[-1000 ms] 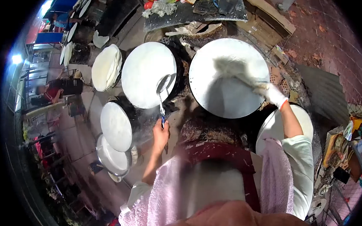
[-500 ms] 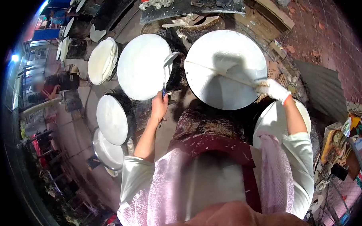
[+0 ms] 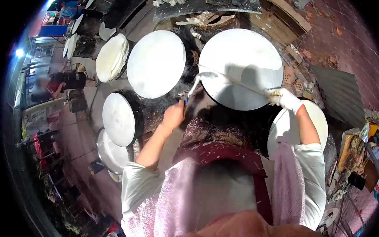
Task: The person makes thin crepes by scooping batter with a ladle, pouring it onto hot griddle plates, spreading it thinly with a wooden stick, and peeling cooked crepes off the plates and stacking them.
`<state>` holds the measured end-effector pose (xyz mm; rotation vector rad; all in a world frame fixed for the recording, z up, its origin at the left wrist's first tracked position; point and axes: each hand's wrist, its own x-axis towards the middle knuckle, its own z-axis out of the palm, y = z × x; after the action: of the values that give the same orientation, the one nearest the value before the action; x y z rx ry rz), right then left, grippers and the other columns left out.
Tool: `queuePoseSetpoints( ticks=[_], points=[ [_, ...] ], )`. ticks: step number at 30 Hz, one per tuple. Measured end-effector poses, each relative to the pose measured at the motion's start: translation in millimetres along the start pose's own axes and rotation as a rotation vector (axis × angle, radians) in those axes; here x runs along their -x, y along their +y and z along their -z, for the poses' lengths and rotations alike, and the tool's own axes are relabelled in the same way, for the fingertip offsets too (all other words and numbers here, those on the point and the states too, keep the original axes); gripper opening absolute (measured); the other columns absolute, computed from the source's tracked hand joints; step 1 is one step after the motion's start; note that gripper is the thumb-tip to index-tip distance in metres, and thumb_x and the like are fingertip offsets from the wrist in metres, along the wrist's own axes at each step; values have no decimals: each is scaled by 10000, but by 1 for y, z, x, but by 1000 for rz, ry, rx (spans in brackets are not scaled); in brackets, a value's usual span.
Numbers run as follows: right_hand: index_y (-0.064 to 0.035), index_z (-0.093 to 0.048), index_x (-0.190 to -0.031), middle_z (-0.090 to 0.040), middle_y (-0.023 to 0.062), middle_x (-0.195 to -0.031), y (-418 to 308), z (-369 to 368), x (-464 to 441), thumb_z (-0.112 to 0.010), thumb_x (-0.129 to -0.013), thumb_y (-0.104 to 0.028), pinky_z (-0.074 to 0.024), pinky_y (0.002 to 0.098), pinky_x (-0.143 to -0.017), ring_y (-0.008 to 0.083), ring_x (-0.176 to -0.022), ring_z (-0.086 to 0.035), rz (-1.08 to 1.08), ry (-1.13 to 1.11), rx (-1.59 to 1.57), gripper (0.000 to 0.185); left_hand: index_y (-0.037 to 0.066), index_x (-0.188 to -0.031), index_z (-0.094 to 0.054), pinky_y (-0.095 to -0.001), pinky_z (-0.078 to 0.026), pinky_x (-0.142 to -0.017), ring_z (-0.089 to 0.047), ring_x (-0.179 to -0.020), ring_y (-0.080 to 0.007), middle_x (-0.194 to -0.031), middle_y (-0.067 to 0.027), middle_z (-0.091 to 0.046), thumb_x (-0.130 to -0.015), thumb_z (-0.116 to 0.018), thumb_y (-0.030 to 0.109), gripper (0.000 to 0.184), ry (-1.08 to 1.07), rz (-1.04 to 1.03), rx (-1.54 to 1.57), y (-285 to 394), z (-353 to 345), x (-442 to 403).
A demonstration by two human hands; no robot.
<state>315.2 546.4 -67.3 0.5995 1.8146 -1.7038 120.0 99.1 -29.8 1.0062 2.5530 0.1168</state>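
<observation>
My left hand [image 3: 174,114] is closed round the blue handle of a metal spatula-like tool [image 3: 195,86], its pale shaft smeared white. The tool's bent head overlaps the left edge of a large round griddle [image 3: 242,47] with a white surface. Whether the head touches the griddle or the stick is unclear. My right hand [image 3: 287,99], in a white glove with an orange cuff, grips a long thin wooden stick [image 3: 232,79] near its right end. The stick slants over the griddle to its left rim. Shadows fall on the griddle's lower half.
More white-topped round griddles stand around: one upper left [image 3: 156,64], one left [image 3: 117,119], one right [image 3: 300,126]. A stack of thin pale sheets [image 3: 112,58] lies further left. A person [image 3: 53,86] sits at far left. Corrugated metal [image 3: 338,92] leans at right.
My left hand moved right, carrying the spatula-like tool from the upper-left griddle to the large griddle's left edge. My right hand still grips the stick in nearly the same place. The view shifted slightly.
</observation>
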Motion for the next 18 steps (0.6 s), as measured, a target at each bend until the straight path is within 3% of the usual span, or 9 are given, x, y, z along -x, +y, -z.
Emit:
queuePoseSetpoints(
  ticks=[2, 4, 6, 7, 9, 11, 14, 16, 18],
  points=[
    [4, -595, -1251, -654, 23, -1049, 43, -17, 14, -726, -793, -58, -464, 212, -695, 63, -832, -565, 106, 42, -239, 480, 3, -951, -485, -516, -515, -552, -640, -636, -412, -696, -218, -634, -898, -521, 165, 173, -71, -3, -9, 3, -13, 25],
    [11, -624, -1189, -667, 45, -1019, 7, -50, 64, -724, -791, -31, -500, 231, -768, 115, -896, -615, -58, 197, -122, 412, 11, -952, -482, -528, -513, -557, -631, -631, -427, -691, -222, -627, -902, -521, 179, 179, -59, -52, 72, 7, -31, 43],
    [-8, -610, -1215, -665, 51, -994, 46, -90, 64, -726, -786, -37, -502, 240, -767, 125, -857, -612, 74, 282, -469, 445, 13, -953, -475, -547, -497, -599, -615, -693, -461, -719, -253, -614, -911, -512, 191, 187, -152, -81, 194, 9, -35, 41],
    [-19, -612, -1176, -644, 11, -828, 60, -117, 60, -689, -820, -67, -502, 236, -598, 108, -670, -592, 137, 277, -683, 368, 10, -941, -469, -555, -466, -655, -593, -786, -480, -780, -279, -604, -920, -509, 205, 200, -184, -93, 293, 7, -35, 35],
    [-43, -608, -1072, -545, -39, -651, 52, -167, 51, -639, -891, -166, -372, 224, -366, 73, -449, -476, 12, 150, -1039, 221, 9, -951, -477, -546, -451, -674, -585, -823, -478, -815, -279, -605, -921, -514, 207, 204, -198, -241, 354, -12, -19, 16],
    [-65, -608, -1042, -518, -39, -615, 15, -221, 19, -635, -910, -229, -332, 218, -333, 65, -413, -443, 91, 182, -1066, 212, 10, -972, -495, -512, -448, -670, -573, -837, -479, -831, -268, -606, -924, -546, 212, 214, -192, -251, 483, -23, 13, 13],
    [-87, -609, -1038, -519, -28, -613, -59, -285, -51, -633, -912, -298, -378, 230, -379, 76, -432, -456, 213, 346, -1019, 247, 10, -980, -523, -377, -449, -570, -564, -609, -227, -701, -174, -569, -955, -565, 208, 203, 82, -204, 728, -58, 50, 27],
    [-94, -614, -1021, -539, -22, -640, -84, -319, -117, -617, -915, -327, -391, 240, -390, 80, -428, -454, 205, 465, -1031, 256, 22, -962, -537, -291, -415, -524, -469, -589, -92, -658, -69, -529, -969, -545, 182, 161, 22, -61, 936, -94, 59, 30],
    [-67, -619, -979, -588, 18, -689, -97, -341, -162, -596, -918, -357, -466, 298, -483, 146, -508, -532, 142, 603, -892, 298, 35, -909, -548, -255, -385, -500, -448, -552, -77, -618, 3, -472, -975, -522, 155, 139, 64, -70, 1145, -127, 63, 39]
  ],
)
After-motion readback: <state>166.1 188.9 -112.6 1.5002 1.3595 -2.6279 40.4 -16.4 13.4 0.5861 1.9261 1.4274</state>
